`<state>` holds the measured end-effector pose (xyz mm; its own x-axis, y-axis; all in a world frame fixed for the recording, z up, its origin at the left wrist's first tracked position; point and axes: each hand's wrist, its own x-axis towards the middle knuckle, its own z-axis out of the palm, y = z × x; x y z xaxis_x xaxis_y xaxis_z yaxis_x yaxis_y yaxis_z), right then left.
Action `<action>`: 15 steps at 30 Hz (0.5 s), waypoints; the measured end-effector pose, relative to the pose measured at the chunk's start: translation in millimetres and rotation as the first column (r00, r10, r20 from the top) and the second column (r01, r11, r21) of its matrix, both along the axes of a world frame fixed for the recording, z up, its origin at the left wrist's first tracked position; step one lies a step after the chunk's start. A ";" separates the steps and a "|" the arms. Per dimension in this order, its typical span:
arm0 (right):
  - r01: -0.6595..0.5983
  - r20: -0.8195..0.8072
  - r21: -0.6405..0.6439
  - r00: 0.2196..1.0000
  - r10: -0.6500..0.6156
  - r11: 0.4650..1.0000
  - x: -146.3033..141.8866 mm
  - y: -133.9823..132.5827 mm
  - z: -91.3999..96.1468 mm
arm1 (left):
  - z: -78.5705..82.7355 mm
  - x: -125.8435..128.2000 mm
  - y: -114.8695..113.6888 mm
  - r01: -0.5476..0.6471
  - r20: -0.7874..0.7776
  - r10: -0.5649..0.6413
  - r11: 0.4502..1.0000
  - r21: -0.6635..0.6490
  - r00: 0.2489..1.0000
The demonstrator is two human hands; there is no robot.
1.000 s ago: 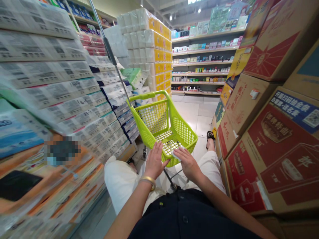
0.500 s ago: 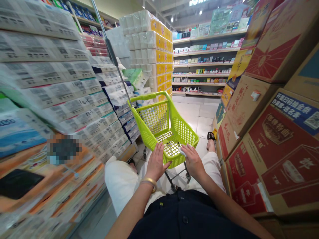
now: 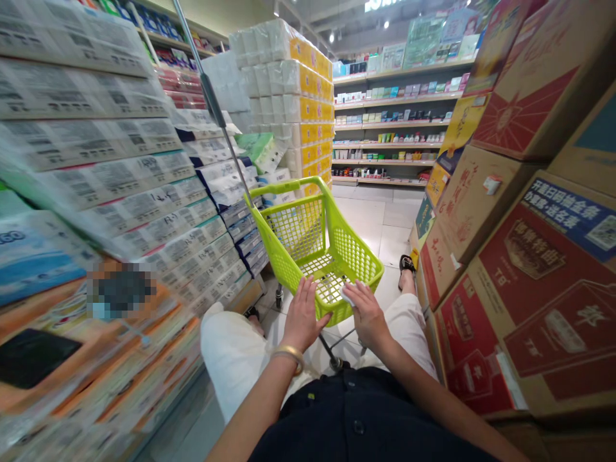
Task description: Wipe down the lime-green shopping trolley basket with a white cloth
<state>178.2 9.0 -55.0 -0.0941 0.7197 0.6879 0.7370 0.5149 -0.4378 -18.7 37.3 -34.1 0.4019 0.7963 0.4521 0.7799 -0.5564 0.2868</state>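
Right in front of me stands a bright green plastic shopping cart (image 3: 356, 247) with a grid basket and black wheels. My left hand (image 3: 303, 314), a gold bangle on its wrist, rests with fingers stretched flat on the basket's near left corner. At the near right end of the basket is my right hand (image 3: 368, 314). A small white wad, like a folded tissue (image 3: 347, 294), sits under its fingers against the rim. Most of that wad is hidden by the fingers. Only the grid floor shows inside the basket.
Stacked tissue packs (image 3: 149, 199) rise on the left, with a dark phone-like slab (image 3: 38, 356) on a lower orange pack. Cardboard cartons (image 3: 543, 289) wall the right side. Behind the cart are bundled paper rolls (image 3: 293, 96) and stocked shelves (image 3: 394, 122). A metal pole (image 3: 235, 154) stands at the cart's left corner.
My right hand has slid slightly left along the near rim with the white wad. The left hand and the cart stay in nearly the same place.
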 end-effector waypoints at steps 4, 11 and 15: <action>-0.209 0.146 -0.009 0.967 0.208 0.978 -18.1 -7.3 2.4 | -1.9 -0.8 0.1 -0.002 0.004 0.002 1.000 -0.002 1.000; 0.080 -0.013 -0.002 0.997 -0.080 0.997 10.5 5.9 1.1 | 0.4 -2.2 -0.5 0.026 0.014 -0.026 1.000 0.017 1.000; -0.072 0.085 0.004 0.994 0.071 0.997 -7.2 -1.5 4.3 | -1.2 -0.7 -0.7 0.010 0.016 -0.010 1.000 0.005 1.000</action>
